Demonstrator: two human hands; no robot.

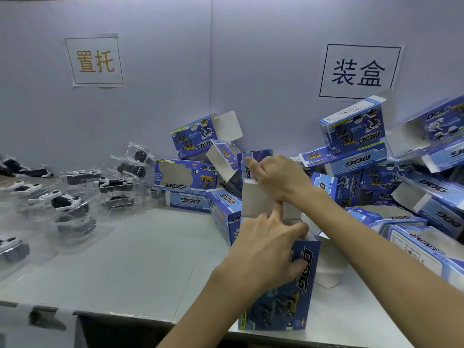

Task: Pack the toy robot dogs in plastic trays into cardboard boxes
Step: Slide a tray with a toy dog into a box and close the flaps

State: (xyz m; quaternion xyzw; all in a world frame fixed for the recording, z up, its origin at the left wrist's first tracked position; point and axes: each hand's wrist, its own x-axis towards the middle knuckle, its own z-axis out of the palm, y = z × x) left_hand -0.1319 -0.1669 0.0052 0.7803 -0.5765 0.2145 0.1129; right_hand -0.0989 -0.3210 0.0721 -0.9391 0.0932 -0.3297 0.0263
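A blue cardboard box (296, 292) printed "DOG" stands upright on end near the table's front edge. My left hand (263, 247) grips its upper part, thumb on the printed face, index finger pointing up against the white top flap (256, 199). My right hand (276, 179) reaches over from the right and pinches that raised flap at its top edge. Toy robot dogs in clear plastic trays (67, 204) lie in a loose heap at the left, black and white. What is inside the held box is hidden.
A pile of blue boxes (376, 172), several with open flaps, fills the right and back of the grey table (140, 259). A grey partition with two paper signs stands behind. The table's front edge runs along the bottom.
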